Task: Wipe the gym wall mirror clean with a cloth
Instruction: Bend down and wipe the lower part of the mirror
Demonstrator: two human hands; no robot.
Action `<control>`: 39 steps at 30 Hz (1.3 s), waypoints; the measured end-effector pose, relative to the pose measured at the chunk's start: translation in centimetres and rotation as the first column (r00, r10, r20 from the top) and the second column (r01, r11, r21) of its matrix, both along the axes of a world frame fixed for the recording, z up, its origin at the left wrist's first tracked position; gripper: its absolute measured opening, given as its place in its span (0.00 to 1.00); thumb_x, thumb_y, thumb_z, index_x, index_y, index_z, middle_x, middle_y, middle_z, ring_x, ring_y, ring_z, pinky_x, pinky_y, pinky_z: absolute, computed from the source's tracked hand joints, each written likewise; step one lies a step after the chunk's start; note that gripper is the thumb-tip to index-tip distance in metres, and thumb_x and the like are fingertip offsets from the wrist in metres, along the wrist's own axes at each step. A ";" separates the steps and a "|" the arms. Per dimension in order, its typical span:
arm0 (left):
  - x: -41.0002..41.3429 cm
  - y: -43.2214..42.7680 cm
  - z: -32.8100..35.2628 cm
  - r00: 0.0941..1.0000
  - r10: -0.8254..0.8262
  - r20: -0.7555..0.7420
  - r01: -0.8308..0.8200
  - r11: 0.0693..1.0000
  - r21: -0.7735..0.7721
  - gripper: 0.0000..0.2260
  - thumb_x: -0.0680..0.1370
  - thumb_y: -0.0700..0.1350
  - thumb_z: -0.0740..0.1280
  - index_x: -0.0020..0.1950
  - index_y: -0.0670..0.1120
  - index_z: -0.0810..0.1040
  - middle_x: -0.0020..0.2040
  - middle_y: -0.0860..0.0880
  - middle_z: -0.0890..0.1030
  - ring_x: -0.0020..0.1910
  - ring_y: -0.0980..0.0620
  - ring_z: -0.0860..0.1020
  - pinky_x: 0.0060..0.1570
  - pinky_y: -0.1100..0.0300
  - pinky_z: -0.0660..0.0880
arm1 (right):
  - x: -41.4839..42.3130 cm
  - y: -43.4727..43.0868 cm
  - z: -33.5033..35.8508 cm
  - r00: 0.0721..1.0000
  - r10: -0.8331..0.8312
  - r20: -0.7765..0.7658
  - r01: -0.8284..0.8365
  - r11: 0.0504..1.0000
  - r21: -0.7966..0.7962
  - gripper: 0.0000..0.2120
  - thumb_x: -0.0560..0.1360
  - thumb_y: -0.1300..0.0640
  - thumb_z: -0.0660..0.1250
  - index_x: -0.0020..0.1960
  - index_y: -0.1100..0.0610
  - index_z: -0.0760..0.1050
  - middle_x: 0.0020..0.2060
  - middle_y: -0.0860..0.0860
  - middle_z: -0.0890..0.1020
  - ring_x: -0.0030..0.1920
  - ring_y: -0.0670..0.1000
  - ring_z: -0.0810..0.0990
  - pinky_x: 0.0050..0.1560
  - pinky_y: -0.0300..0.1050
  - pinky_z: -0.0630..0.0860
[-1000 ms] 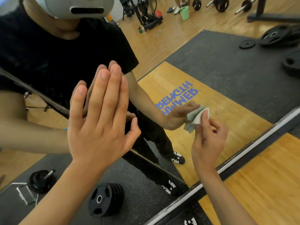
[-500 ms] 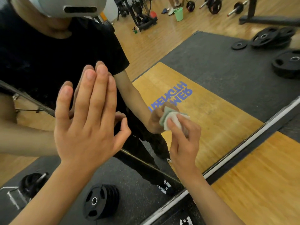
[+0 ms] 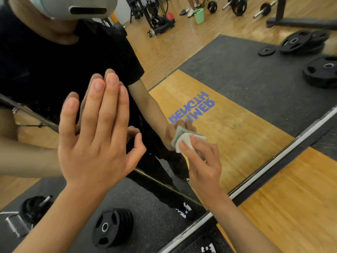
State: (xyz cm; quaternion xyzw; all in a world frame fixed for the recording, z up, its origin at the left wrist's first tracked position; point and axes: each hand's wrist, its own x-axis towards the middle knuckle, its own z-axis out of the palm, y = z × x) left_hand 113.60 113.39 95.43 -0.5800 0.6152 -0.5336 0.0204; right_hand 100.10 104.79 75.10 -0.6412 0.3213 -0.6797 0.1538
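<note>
Against the mirror (image 3: 237,84), low near its bottom frame: right hand (image 3: 204,167) pinches a folded pale cloth (image 3: 186,140) and presses it to the glass over the reflected wooden platform. Left hand (image 3: 96,139) flat on the glass, fingers straight and close together, thumb apart.

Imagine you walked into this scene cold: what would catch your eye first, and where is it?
The left hand, big at centre-left, is pressed flat with fingers spread against the mirror, meeting its own reflection. Just right of it, the right hand pushes a folded pale cloth on the glass, below reversed blue floor lettering.
</note>
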 end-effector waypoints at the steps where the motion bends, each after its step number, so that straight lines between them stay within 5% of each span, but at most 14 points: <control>1: 0.0 0.0 0.0 1.000 0.000 0.001 0.000 1.000 0.000 0.35 0.84 0.53 0.61 0.86 0.38 0.55 0.87 0.45 0.45 0.86 0.47 0.45 0.82 0.42 0.50 | -0.2 0.1 -0.1 1.000 -0.004 0.005 0.004 1.000 0.014 0.16 0.77 0.70 0.74 0.61 0.56 0.85 0.59 0.53 0.80 0.53 0.55 0.77 0.52 0.48 0.79; 6: 0.1 -0.2 0.2 1.000 -0.015 0.027 0.015 1.000 -0.018 0.36 0.84 0.56 0.61 0.85 0.38 0.56 0.87 0.44 0.47 0.86 0.46 0.47 0.83 0.43 0.50 | 1.1 -1.4 9.8 0.996 0.012 0.087 0.015 0.953 -0.303 0.11 0.79 0.67 0.73 0.59 0.56 0.85 0.51 0.55 0.86 0.46 0.53 0.80 0.48 0.45 0.80; 9: 0.0 -0.1 0.3 0.999 -0.015 0.046 0.016 1.000 -0.018 0.36 0.83 0.57 0.61 0.85 0.38 0.57 0.86 0.42 0.50 0.86 0.45 0.48 0.83 0.44 0.49 | 1.4 -2.4 12.5 0.994 -0.003 0.111 0.043 0.932 -0.360 0.15 0.77 0.67 0.75 0.62 0.56 0.83 0.51 0.55 0.87 0.46 0.52 0.78 0.46 0.49 0.81; 13: 0.1 0.1 0.1 0.999 -0.004 0.034 0.004 1.000 -0.011 0.35 0.83 0.55 0.61 0.85 0.38 0.56 0.87 0.43 0.49 0.86 0.46 0.47 0.82 0.42 0.51 | -0.8 -3.0 3.6 0.998 -0.030 -0.046 0.015 0.955 -0.297 0.16 0.77 0.70 0.74 0.62 0.58 0.84 0.58 0.51 0.83 0.57 0.52 0.78 0.48 0.52 0.81; 16: 0.2 -0.1 0.1 1.000 -0.013 0.008 0.013 1.000 -0.005 0.35 0.84 0.54 0.60 0.86 0.39 0.55 0.87 0.45 0.46 0.86 0.47 0.45 0.82 0.43 0.50 | -2.9 -3.4 -1.3 0.986 -0.056 -0.157 0.027 0.982 -0.186 0.21 0.78 0.70 0.72 0.68 0.55 0.80 0.58 0.51 0.78 0.48 0.55 0.77 0.43 0.51 0.79; 19: 0.2 0.1 -0.1 1.000 -0.005 -0.026 0.005 1.000 -0.003 0.35 0.84 0.54 0.61 0.86 0.39 0.55 0.87 0.45 0.46 0.86 0.47 0.45 0.81 0.38 0.58 | -2.2 -3.4 2.1 0.992 -0.067 -0.107 0.041 0.973 -0.226 0.24 0.75 0.71 0.75 0.68 0.55 0.79 0.54 0.51 0.77 0.40 0.53 0.71 0.44 0.39 0.70; 22: 0.0 0.1 0.1 0.998 0.004 -0.060 -0.003 1.000 0.029 0.36 0.84 0.55 0.60 0.86 0.39 0.53 0.87 0.45 0.45 0.86 0.46 0.45 0.73 0.31 0.69 | -0.3 -3.7 10.5 0.995 -0.077 0.063 0.091 0.960 -0.264 0.16 0.77 0.68 0.74 0.63 0.57 0.81 0.48 0.55 0.83 0.36 0.56 0.73 0.51 0.34 0.63; 27: -0.1 0.2 0.0 0.999 -0.010 -0.034 0.010 1.000 0.006 0.35 0.84 0.55 0.61 0.86 0.38 0.55 0.87 0.44 0.48 0.86 0.46 0.47 0.78 0.36 0.63 | 0.1 -3.1 9.8 0.997 -0.030 0.073 0.044 0.978 -0.203 0.14 0.79 0.67 0.72 0.60 0.52 0.85 0.52 0.52 0.82 0.41 0.54 0.75 0.54 0.34 0.66; 28: 0.0 0.2 0.0 1.000 -0.013 -0.029 0.013 1.000 0.002 0.35 0.83 0.54 0.62 0.85 0.39 0.56 0.87 0.44 0.48 0.86 0.46 0.47 0.79 0.37 0.61 | -0.5 -3.0 6.7 1.000 -0.025 0.013 0.027 0.989 -0.143 0.15 0.79 0.64 0.74 0.60 0.47 0.85 0.54 0.51 0.80 0.44 0.52 0.75 0.54 0.32 0.68; 30: 0.1 0.1 0.0 1.000 -0.014 -0.019 0.014 1.000 0.000 0.35 0.83 0.54 0.61 0.85 0.39 0.56 0.87 0.45 0.47 0.86 0.46 0.46 0.78 0.37 0.61 | -2.6 -2.0 1.5 0.991 0.075 -0.113 -0.059 0.988 0.140 0.09 0.77 0.40 0.73 0.57 0.35 0.82 0.57 0.47 0.79 0.51 0.43 0.77 0.54 0.33 0.77; 31: 0.1 0.0 0.0 1.000 -0.014 -0.018 0.014 1.000 -0.001 0.35 0.83 0.54 0.61 0.86 0.39 0.55 0.87 0.45 0.46 0.86 0.47 0.46 0.78 0.36 0.61 | -3.2 -1.4 -1.1 0.992 0.042 -0.121 -0.009 0.965 0.262 0.15 0.73 0.29 0.68 0.56 0.33 0.80 0.57 0.43 0.80 0.55 0.39 0.77 0.59 0.38 0.77; 33: 0.2 0.0 -0.1 1.000 -0.016 -0.025 0.016 1.000 0.000 0.35 0.83 0.54 0.61 0.86 0.39 0.55 0.87 0.46 0.45 0.86 0.47 0.46 0.79 0.38 0.59 | -3.9 -1.1 -2.5 0.990 0.031 -0.137 0.017 0.940 0.340 0.17 0.71 0.23 0.64 0.53 0.31 0.79 0.52 0.36 0.81 0.53 0.36 0.79 0.59 0.42 0.78; 36: 0.3 0.0 -0.1 1.000 -0.002 -0.017 0.002 1.000 -0.006 0.35 0.83 0.53 0.62 0.86 0.39 0.55 0.87 0.45 0.47 0.86 0.47 0.46 0.82 0.41 0.52 | -2.4 -2.9 3.8 0.998 -0.040 -0.046 0.044 0.996 0.074 0.09 0.80 0.41 0.70 0.46 0.43 0.85 0.45 0.38 0.79 0.41 0.42 0.76 0.41 0.40 0.75; 39: 0.3 0.0 -0.1 1.000 0.006 0.003 -0.006 1.000 -0.015 0.36 0.82 0.53 0.63 0.85 0.39 0.56 0.87 0.44 0.50 0.86 0.46 0.48 0.82 0.42 0.51 | -0.1 -5.1 10.3 0.986 -0.123 0.116 0.149 0.957 -0.250 0.07 0.80 0.67 0.72 0.55 0.60 0.87 0.58 0.50 0.79 0.49 0.55 0.76 0.50 0.48 0.79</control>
